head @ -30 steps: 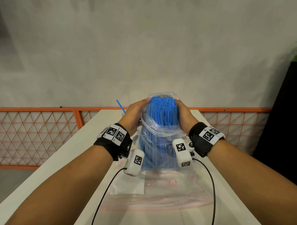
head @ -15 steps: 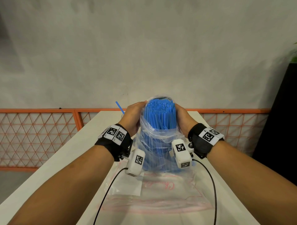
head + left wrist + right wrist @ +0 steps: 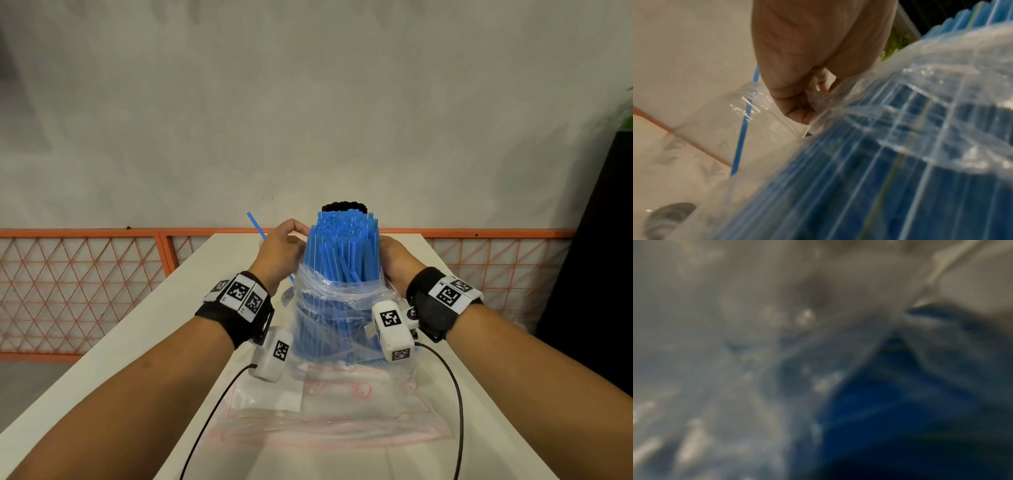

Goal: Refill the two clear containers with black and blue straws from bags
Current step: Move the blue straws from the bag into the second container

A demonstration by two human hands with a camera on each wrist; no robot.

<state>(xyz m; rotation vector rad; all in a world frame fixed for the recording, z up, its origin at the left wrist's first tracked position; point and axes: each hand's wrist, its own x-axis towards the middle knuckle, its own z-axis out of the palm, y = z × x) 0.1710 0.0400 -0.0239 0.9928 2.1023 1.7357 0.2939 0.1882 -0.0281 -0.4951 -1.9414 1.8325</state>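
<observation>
A thick bundle of blue straws (image 3: 342, 246) stands upright on the white table (image 3: 164, 329) inside a clear plastic bag (image 3: 335, 301), whose rim is bunched around the bundle's middle. My left hand (image 3: 284, 246) pinches the bag's edge on the left, seen close in the left wrist view (image 3: 807, 104). On the right side my right hand (image 3: 394, 257) holds the bag, its fingers hidden behind the straws. A clear container (image 3: 748, 113) just left of the bag holds one blue straw (image 3: 743, 129). Tops of black straws (image 3: 344, 207) show behind the bundle. The right wrist view is blurred plastic and blue.
An empty zip bag (image 3: 325, 411) lies flat on the table in front of the bundle. Wrist-camera cables trail toward me over it. An orange mesh fence (image 3: 85, 281) runs behind the table's far edge, with a grey wall beyond.
Both hands have moved down, drawing the bag's rim from the straw tops to mid-height. The upper half of the blue straws is now bare, and the black straws behind have come into sight.
</observation>
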